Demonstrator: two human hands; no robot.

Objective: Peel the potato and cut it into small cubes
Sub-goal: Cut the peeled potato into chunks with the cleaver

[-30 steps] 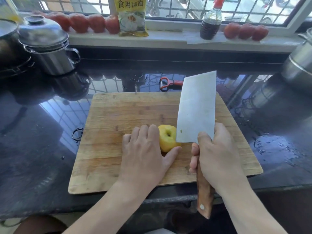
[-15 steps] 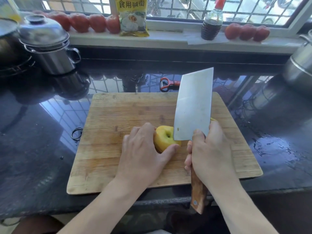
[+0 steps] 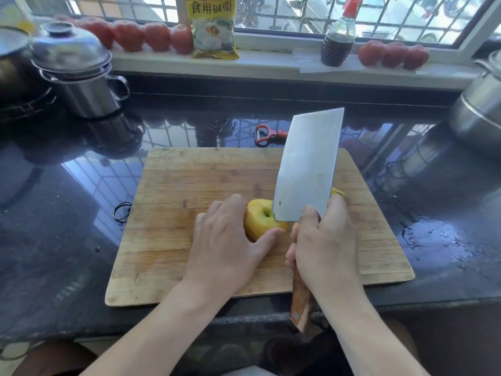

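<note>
A peeled yellow potato point(image 3: 260, 218) lies near the middle of the wooden cutting board point(image 3: 189, 185). My left hand point(image 3: 227, 245) holds it from the left, fingers curled over its top and thumb against its near side. My right hand point(image 3: 322, 240) grips the wooden handle of a cleaver point(image 3: 306, 166). The broad blade stands upright with its edge touching the potato's right end. A small yellow piece point(image 3: 337, 191) shows just beyond the blade on the right.
A red peeler point(image 3: 268, 133) lies on the dark counter behind the board. Steel pots stand at the far left point(image 3: 81, 77) and far right point(image 3: 479, 109). The windowsill holds tomatoes point(image 3: 151, 36), a yellow packet point(image 3: 212, 25) and a sauce bottle point(image 3: 337, 42). A black ring point(image 3: 122, 211) lies left of the board.
The cleaver has shifted left and its edge now meets the potato's right end. My left hand has kept its hold on the potato.
</note>
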